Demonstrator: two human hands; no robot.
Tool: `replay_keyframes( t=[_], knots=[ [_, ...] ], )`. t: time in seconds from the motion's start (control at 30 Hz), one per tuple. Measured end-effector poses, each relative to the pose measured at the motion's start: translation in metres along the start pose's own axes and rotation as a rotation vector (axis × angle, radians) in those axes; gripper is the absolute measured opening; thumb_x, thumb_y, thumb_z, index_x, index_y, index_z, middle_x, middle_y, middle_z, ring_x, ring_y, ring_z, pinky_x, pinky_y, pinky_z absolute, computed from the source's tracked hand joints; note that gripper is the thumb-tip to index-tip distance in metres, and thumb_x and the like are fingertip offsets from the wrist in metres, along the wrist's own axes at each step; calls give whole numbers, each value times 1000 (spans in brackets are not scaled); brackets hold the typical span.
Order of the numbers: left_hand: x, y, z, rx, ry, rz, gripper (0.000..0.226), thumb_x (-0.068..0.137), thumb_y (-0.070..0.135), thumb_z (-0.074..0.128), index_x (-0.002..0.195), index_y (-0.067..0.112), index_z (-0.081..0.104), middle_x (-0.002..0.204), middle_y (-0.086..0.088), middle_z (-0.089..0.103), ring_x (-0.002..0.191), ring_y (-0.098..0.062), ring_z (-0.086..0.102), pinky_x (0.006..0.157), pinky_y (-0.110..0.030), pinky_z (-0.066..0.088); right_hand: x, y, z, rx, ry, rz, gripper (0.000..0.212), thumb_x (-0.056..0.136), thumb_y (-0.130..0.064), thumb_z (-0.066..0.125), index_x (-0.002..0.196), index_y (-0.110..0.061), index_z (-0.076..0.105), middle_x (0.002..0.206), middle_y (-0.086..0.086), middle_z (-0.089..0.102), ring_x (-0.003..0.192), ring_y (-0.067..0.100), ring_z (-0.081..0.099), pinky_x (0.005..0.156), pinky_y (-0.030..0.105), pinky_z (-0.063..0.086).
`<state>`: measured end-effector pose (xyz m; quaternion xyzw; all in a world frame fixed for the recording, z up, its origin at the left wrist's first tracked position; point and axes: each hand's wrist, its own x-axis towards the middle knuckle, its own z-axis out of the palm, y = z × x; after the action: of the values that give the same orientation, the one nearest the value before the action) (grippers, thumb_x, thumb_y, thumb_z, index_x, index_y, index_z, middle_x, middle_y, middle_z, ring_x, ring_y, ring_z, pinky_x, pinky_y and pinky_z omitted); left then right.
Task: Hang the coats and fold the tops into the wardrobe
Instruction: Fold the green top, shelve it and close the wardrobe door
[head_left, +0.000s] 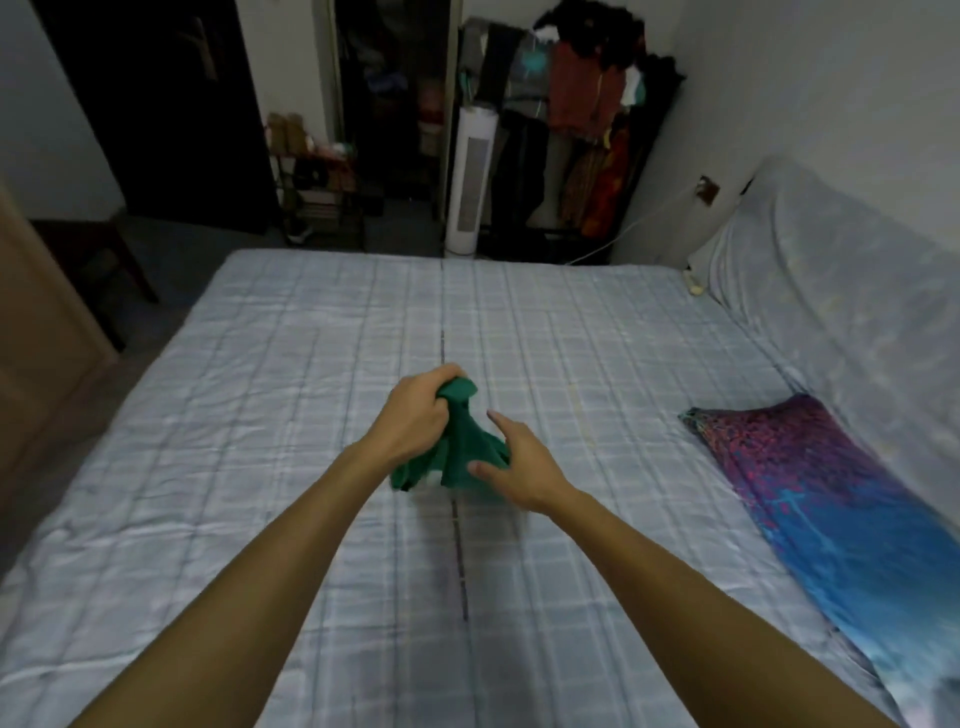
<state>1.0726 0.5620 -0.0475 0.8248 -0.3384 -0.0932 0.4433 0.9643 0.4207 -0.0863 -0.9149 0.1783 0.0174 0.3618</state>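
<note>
Green top hangs bunched in the left hand's grip above the bed; right hand seemingly touches it, fingers relaxed.

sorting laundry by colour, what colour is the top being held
Solid green top, best seen in the head view.
</note>
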Motion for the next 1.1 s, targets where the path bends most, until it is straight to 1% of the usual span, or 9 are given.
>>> replay_keyframes(
  t=[0.23,0.33,0.4,0.53,0.7,0.77,0.87,0.97,1.1],
  knots=[
    [-59,87,-58,-14,237,74,43,77,-10,35,96,19,61,92,-1,63,80,-11,56,63,-15,45,-37,-63,-8,-8,-207,-153,45,82,-33,69,122,-19,55,115,2,63,101,23,60,84,36,51],
    [-75,104,-73,43,371,17,40,85,-7,35,100,20,60,95,2,58,79,-8,54,55,-4,37,-53,-69,-1,8,-198,-128,21,90,-33,60,86,-13,66,87,4,67,81,23,62,64,29,49],
    [-87,104,-77,112,413,-44,36,89,-2,38,108,19,60,104,0,59,86,-15,54,58,-3,38,-61,-76,2,120,-157,-102,26,92,-27,57,70,-14,61,73,4,63,72,24,61,58,31,50],
    [-114,78,-68,251,319,-282,51,94,26,51,142,21,33,138,-15,45,120,-29,49,96,-39,46,-73,-97,-2,475,-151,14,16,91,-14,56,83,-6,67,88,16,70,78,29,69,67,42,60],
    [-170,67,-19,-39,209,-296,74,91,48,51,147,20,12,128,3,45,112,-15,49,87,-29,40,-82,-121,-21,642,-139,74,17,91,-16,59,97,0,63,87,15,68,71,25,68,50,30,57],
    [-188,56,8,-55,176,-348,74,87,48,59,144,22,19,120,8,46,105,-15,51,83,-30,43,-82,-131,-28,688,-131,87,18,91,-15,60,98,1,61,90,17,67,73,25,67,49,28,57],
    [-175,40,28,97,313,-407,31,95,32,51,113,7,51,110,-6,63,85,-22,57,69,-32,46,-77,-140,-38,654,-73,2,20,89,-17,63,101,-1,63,100,15,68,85,25,68,56,29,58],
    [-140,50,18,-96,497,-473,21,96,20,48,100,2,58,103,-20,64,89,-33,60,74,-41,50,-73,-129,-50,673,13,-105,21,88,-16,63,108,-11,66,105,8,68,93,21,66,75,33,58],
    [-95,73,0,-234,568,-479,25,97,29,46,92,6,53,94,-15,61,86,-34,61,76,-47,54,-81,-72,-50,481,96,-59,40,85,-18,64,124,-18,58,118,7,64,101,17,62,90,34,52]
  ],
)
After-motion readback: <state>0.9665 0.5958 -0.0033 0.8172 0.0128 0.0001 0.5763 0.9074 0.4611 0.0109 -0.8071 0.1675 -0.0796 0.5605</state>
